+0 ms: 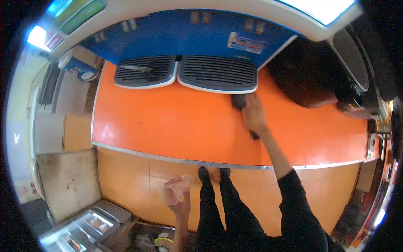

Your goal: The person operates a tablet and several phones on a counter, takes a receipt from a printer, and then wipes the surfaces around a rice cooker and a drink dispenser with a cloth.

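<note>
My left hand (179, 201) is wrapped round a clear plastic cup (173, 191), held low over the floor in front of the counter. On the orange countertop, my right hand (254, 114) is over a long black object (239, 101), and its fingers look closed round it. One wide end of that object shows beside the fingertips and a thin dark end sticks out near the wrist. Motion blur hides its exact kind. Just beyond it is the right drip tray (217, 72) of a blue drink machine (176, 35).
A left drip tray (145, 71) carries a thin metallic utensil. A large black appliance (306, 75) stands at the counter's right. The metal edge (176, 160) runs along the orange counter (168, 122). Lower left, a shiny metal surface (90, 229) sits beside the floor.
</note>
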Demonstrator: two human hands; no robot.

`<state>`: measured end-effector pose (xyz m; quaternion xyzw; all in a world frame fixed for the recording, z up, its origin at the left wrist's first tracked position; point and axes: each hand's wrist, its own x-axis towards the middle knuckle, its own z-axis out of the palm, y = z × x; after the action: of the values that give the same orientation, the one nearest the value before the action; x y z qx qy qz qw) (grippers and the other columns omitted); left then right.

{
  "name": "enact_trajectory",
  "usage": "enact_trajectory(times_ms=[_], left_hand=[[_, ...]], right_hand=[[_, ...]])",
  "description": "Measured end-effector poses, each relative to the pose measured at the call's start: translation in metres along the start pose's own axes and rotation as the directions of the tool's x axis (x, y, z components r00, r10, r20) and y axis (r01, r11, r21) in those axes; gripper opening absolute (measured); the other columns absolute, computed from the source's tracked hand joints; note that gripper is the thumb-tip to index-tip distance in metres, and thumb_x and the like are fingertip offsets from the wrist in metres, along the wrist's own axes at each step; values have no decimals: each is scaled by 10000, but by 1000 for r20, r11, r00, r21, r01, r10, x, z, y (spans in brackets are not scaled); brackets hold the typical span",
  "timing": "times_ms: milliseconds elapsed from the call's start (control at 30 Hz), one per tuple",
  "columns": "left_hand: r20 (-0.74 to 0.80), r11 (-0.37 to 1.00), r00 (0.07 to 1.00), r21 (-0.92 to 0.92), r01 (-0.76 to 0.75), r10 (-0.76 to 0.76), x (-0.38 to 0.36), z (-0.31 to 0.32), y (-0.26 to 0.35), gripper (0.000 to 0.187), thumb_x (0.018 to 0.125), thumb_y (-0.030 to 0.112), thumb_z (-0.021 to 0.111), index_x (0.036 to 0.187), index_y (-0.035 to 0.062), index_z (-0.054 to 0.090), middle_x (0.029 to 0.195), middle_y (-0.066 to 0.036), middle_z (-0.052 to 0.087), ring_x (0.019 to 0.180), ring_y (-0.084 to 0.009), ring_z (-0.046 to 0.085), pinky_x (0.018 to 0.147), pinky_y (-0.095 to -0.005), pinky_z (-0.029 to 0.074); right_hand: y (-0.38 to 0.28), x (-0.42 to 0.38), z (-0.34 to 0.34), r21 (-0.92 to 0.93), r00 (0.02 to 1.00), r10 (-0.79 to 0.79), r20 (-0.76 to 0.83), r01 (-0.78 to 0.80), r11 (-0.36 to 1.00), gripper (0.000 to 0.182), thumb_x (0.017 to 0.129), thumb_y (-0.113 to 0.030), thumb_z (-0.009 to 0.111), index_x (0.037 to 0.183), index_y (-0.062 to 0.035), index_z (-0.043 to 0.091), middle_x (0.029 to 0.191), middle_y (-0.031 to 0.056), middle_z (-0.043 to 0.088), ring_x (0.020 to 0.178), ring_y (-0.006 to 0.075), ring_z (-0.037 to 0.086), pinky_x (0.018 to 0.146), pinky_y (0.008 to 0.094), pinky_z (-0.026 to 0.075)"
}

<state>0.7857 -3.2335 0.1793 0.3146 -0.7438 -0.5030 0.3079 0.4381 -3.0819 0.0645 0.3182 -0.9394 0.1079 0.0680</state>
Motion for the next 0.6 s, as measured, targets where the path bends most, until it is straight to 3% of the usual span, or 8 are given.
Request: enact_trajectory(times_ms=[67, 167, 267, 300, 367, 433, 533, 600], left_hand=[[-43, 1000, 999, 18, 25, -24, -1, -3, -8, 336, 859, 195, 712, 1087, 8, 551, 1055, -127, 588, 1002, -254, 576, 867, -389, 487], [-33, 997, 999, 74, 18, -16, -4, -13, -17, 308, 840, 158, 715, 1068, 15, 568, 1033, -129, 601, 984, -264, 587, 847, -378, 484], [-29, 993, 999, 115, 29, -26, -3, -20, -26, 306, 819, 135, 723, 1058, 14, 577, 1017, -133, 610, 956, -275, 597, 841, -375, 484], [-47, 995, 998, 89, 37, -33, -3, -23, -28, 303, 817, 132, 726, 1054, 12, 580, 1022, -136, 612, 951, -274, 602, 841, -373, 487], [-72, 998, 997, 57, 41, -37, 0, -32, -34, 300, 816, 128, 728, 1050, 9, 584, 1027, -139, 614, 946, -274, 607, 842, -372, 489], [-84, 995, 992, -33, 96, -99, 4, -44, -40, 300, 814, 120, 731, 1048, -1, 587, 1040, -141, 619, 951, -271, 614, 846, -370, 497], [-71, 991, 991, -77, 105, -111, 18, -66, -48, 290, 842, 138, 702, 1070, 20, 568, 1041, -108, 580, 1001, -238, 565, 888, -364, 464], [-72, 994, 994, -68, 81, -86, 29, -83, -59, 303, 829, 130, 720, 1062, 2, 575, 1044, -123, 601, 976, -252, 592, 871, -369, 484]], right_hand=[[-57, -19, -46, 217, 969, -247, 27, 236, 947, 584, 825, -99, 547, 1391, -42, 419, 1462, 152, 418, 1376, 351, 350, 1155, 476, 267], [-79, -31, -75, 322, 904, -396, 158, 332, 887, 655, 791, -70, 543, 1426, -51, 381, 1485, 140, 394, 1374, 355, 350, 1155, 474, 264], [-38, -42, -54, 307, 1000, -19, 8, 16, 952, 660, 827, -54, 500, 1465, -52, 328, 1503, 162, 364, 1397, 349, 317, 1156, 466, 249], [-11, -51, -35, 276, 977, 190, -91, -159, 948, 649, 846, -53, 483, 1473, -48, 316, 1502, 173, 363, 1405, 350, 304, 1157, 463, 242], [59, -51, -19, 83, 913, 304, -271, -293, 953, 626, 923, -184, 478, 1481, -4, 259, 1513, 214, 317, 1371, 383, 332, 1147, 476, 248], [81, -28, -16, -28, 790, 552, -266, -579, 815, 665, 922, -223, 507, 1485, 1, 233, 1520, 230, 292, 1382, 389, 311, 1153, 499, 220], [28, -1, 1, 40, 775, 602, -194, -607, 794, 681, 908, -202, 526, 1483, 9, 229, 1521, 240, 280, 1404, 407, 265, 1163, 519, 183], [-42, 14, 16, 75, 916, 351, -194, -342, 937, 692, 896, -189, 536, 1473, 37, 227, 1524, 254, 258, 1405, 431, 245, 1169, 529, 159]])
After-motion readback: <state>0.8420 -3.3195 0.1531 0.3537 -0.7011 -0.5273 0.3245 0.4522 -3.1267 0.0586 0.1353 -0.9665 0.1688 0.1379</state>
